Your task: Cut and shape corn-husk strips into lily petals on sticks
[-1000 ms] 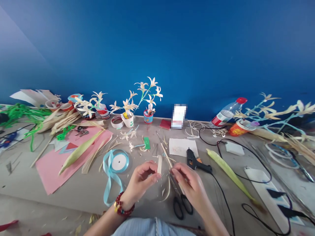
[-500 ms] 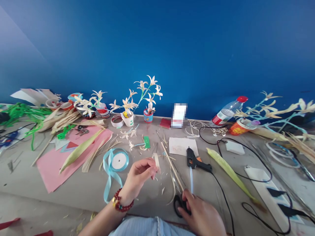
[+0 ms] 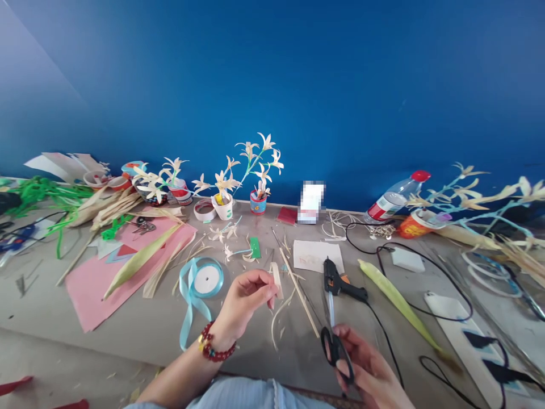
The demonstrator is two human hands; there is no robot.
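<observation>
My left hand [image 3: 251,295], with a red bead bracelet on its wrist, pinches a pale strip of corn husk [image 3: 276,279] between thumb and fingers. In my right hand [image 3: 366,363] is a pair of black-handled scissors [image 3: 335,346], raised off the table with the blades pointing away from me. Just beyond the scissors lies a black hot glue gun [image 3: 338,279] with a clear glue stick in its back end. A thin wooden stick [image 3: 300,289] rests between my hands. Left of my left hand is a spool of light blue ribbon [image 3: 207,278], partly unwound.
Cups of husk flowers [image 3: 223,207] stand along the blue wall. Pink paper [image 3: 85,289] lies at the left. To the right are a green husk [image 3: 395,301], a white power strip [image 3: 460,341], a black cord and a tilted plastic bottle [image 3: 394,196].
My right hand has picked the scissors up from the table and moved slightly right with them. My left hand still holds the husk strip, shifted a little to the right.
</observation>
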